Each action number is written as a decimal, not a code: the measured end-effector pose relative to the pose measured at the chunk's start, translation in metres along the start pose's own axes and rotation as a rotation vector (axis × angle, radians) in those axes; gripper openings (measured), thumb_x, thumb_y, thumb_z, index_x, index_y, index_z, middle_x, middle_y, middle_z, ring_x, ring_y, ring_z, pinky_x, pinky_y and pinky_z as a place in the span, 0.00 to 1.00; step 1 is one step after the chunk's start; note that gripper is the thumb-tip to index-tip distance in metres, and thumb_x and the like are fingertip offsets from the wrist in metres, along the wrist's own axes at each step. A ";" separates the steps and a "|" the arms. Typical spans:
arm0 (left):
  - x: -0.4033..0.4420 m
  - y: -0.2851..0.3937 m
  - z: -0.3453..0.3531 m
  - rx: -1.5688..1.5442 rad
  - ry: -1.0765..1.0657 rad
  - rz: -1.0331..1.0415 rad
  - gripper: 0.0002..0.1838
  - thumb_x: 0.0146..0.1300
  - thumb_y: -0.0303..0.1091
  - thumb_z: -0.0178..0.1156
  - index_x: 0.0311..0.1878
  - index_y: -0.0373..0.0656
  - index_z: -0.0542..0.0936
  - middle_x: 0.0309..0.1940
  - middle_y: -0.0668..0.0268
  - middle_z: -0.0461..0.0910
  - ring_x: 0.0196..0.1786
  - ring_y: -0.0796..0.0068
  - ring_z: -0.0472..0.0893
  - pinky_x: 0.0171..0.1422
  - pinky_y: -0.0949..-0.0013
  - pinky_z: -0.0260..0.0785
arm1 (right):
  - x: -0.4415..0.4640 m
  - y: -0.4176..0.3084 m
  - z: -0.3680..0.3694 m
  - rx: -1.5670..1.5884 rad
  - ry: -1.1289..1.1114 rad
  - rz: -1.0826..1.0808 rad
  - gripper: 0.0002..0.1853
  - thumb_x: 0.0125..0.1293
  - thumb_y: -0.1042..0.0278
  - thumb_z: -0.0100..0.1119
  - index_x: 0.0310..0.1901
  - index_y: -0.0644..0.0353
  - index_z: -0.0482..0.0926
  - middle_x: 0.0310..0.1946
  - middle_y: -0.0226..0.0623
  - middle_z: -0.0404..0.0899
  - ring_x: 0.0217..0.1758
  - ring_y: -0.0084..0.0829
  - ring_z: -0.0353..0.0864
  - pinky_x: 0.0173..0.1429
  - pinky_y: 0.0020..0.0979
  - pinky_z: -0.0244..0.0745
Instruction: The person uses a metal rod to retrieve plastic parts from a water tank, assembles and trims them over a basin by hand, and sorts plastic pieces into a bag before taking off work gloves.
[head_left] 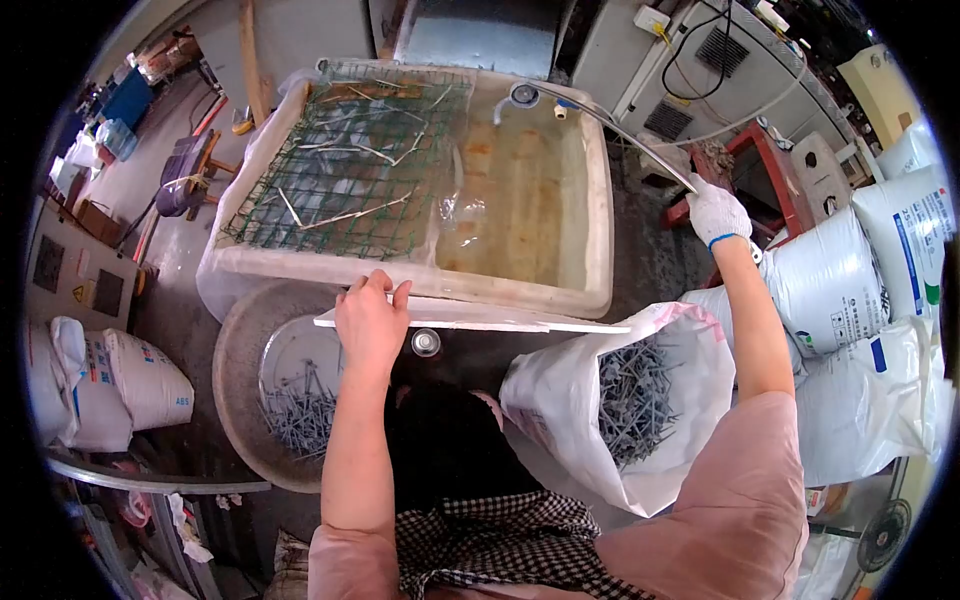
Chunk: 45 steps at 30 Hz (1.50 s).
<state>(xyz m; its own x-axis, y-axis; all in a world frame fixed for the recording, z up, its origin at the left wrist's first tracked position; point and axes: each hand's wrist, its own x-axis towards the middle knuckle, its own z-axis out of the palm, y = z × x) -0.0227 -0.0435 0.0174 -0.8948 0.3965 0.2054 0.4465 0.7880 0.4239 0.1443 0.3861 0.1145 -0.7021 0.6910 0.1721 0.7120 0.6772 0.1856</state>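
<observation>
My right hand (pixel 718 212), in a white knitted glove with a blue cuff, is closed around a long thin metal rod (pixel 640 143). The rod slants to the far rim of a white tub (pixel 520 290), where a round end piece (pixel 523 95) shows; its kind is unclear. Bare, my left hand (pixel 372 322) lies by the tub's near rim at a narrow white board (pixel 470 314), thumb apart from the bent fingers. Cloudy water (pixel 510 215) fills the tub's right side. Green wire mesh (pixel 350 170) with several pale plastic strips (pixel 345 217) covers the left.
Below the board, a round basin (pixel 235 400) and an open white sack (pixel 550 375) hold grey nail-like pieces. A small can (pixel 425 343) stands between them. Full sacks (pixel 825 285) line the right; a red stand (pixel 765 175) is behind my right hand. A stool (pixel 185 175) stands left.
</observation>
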 end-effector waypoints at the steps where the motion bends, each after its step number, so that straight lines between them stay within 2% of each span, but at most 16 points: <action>1: 0.000 0.000 0.000 -0.015 0.005 0.003 0.13 0.58 0.40 0.66 0.31 0.40 0.79 0.29 0.58 0.81 0.35 0.53 0.81 0.47 0.54 0.69 | 0.001 -0.002 -0.001 -0.007 -0.004 -0.020 0.17 0.67 0.57 0.50 0.55 0.50 0.77 0.44 0.52 0.82 0.49 0.52 0.81 0.53 0.49 0.75; 8: 0.000 0.003 -0.002 -0.005 0.001 -0.005 0.12 0.58 0.39 0.66 0.32 0.40 0.79 0.29 0.58 0.81 0.35 0.53 0.81 0.46 0.55 0.69 | -0.012 -0.033 -0.009 -0.021 -0.051 -0.005 0.16 0.67 0.59 0.49 0.53 0.49 0.76 0.44 0.50 0.82 0.49 0.50 0.82 0.52 0.51 0.76; 13: 0.002 0.000 -0.001 -0.039 0.006 0.000 0.12 0.57 0.39 0.67 0.32 0.40 0.80 0.29 0.58 0.81 0.35 0.53 0.81 0.46 0.55 0.70 | 0.013 -0.043 0.027 -0.018 -0.068 0.002 0.16 0.67 0.60 0.46 0.53 0.52 0.76 0.45 0.51 0.82 0.50 0.50 0.82 0.52 0.51 0.76; 16: 0.000 -0.003 -0.001 -0.049 -0.007 -0.015 0.12 0.57 0.39 0.67 0.32 0.39 0.80 0.29 0.57 0.82 0.35 0.52 0.81 0.46 0.55 0.70 | 0.018 -0.057 0.028 -0.001 -0.115 0.053 0.17 0.67 0.63 0.43 0.54 0.54 0.76 0.48 0.52 0.81 0.53 0.49 0.80 0.55 0.49 0.75; 25: 0.001 -0.002 -0.001 -0.050 -0.019 -0.015 0.13 0.57 0.40 0.67 0.32 0.39 0.80 0.29 0.55 0.81 0.34 0.50 0.81 0.45 0.54 0.70 | 0.040 -0.073 0.049 0.006 -0.150 0.067 0.19 0.68 0.64 0.40 0.55 0.56 0.76 0.53 0.50 0.79 0.57 0.49 0.78 0.58 0.49 0.74; 29: 0.000 -0.003 -0.001 -0.047 -0.011 -0.010 0.13 0.56 0.39 0.67 0.32 0.39 0.79 0.29 0.55 0.81 0.34 0.50 0.81 0.44 0.54 0.70 | 0.051 -0.068 0.057 0.035 -0.177 0.007 0.19 0.68 0.61 0.41 0.55 0.54 0.77 0.55 0.50 0.78 0.59 0.49 0.77 0.61 0.47 0.72; 32: 0.001 -0.005 0.001 -0.065 -0.007 -0.002 0.13 0.56 0.39 0.68 0.32 0.39 0.80 0.29 0.55 0.81 0.33 0.51 0.81 0.43 0.54 0.71 | 0.060 -0.055 0.053 0.006 -0.261 -0.045 0.19 0.66 0.60 0.48 0.55 0.54 0.78 0.57 0.46 0.77 0.61 0.47 0.75 0.63 0.46 0.71; 35: 0.001 -0.006 0.004 -0.058 0.011 0.009 0.12 0.56 0.39 0.68 0.31 0.39 0.80 0.28 0.56 0.82 0.33 0.52 0.81 0.43 0.55 0.71 | 0.068 -0.038 0.056 -0.020 -0.316 -0.136 0.19 0.65 0.59 0.51 0.56 0.54 0.78 0.57 0.46 0.77 0.61 0.46 0.75 0.63 0.45 0.71; 40: 0.003 -0.002 0.004 -0.047 0.004 -0.008 0.12 0.56 0.39 0.67 0.31 0.40 0.79 0.28 0.57 0.82 0.33 0.53 0.82 0.44 0.55 0.71 | 0.052 -0.028 0.043 0.038 -0.316 -0.220 0.18 0.65 0.59 0.53 0.53 0.57 0.79 0.52 0.49 0.79 0.58 0.48 0.76 0.62 0.43 0.71; 42: 0.002 -0.002 0.003 -0.049 0.007 -0.014 0.12 0.56 0.40 0.67 0.31 0.40 0.79 0.28 0.57 0.82 0.34 0.53 0.82 0.45 0.55 0.71 | 0.046 -0.026 0.042 0.040 -0.348 -0.324 0.18 0.65 0.60 0.55 0.52 0.58 0.79 0.48 0.52 0.80 0.54 0.50 0.78 0.59 0.44 0.73; 44: 0.002 -0.003 0.004 -0.030 0.015 0.003 0.13 0.59 0.41 0.66 0.31 0.39 0.79 0.28 0.57 0.82 0.33 0.54 0.82 0.38 0.55 0.72 | 0.035 -0.025 0.038 0.109 -0.383 -0.327 0.17 0.65 0.61 0.55 0.52 0.58 0.79 0.47 0.52 0.80 0.53 0.51 0.78 0.57 0.43 0.73; 45: 0.002 -0.003 0.003 -0.031 0.017 -0.003 0.13 0.59 0.41 0.66 0.31 0.39 0.79 0.28 0.57 0.82 0.33 0.54 0.82 0.38 0.55 0.72 | 0.029 -0.025 0.036 0.177 -0.420 -0.326 0.17 0.65 0.61 0.56 0.52 0.59 0.79 0.46 0.53 0.81 0.52 0.52 0.79 0.56 0.43 0.73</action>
<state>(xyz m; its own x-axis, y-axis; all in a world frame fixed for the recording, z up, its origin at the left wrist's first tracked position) -0.0256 -0.0434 0.0137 -0.8960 0.3862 0.2193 0.4441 0.7739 0.4514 0.1063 0.3988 0.0798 -0.8472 0.4555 -0.2736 0.4752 0.8799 -0.0066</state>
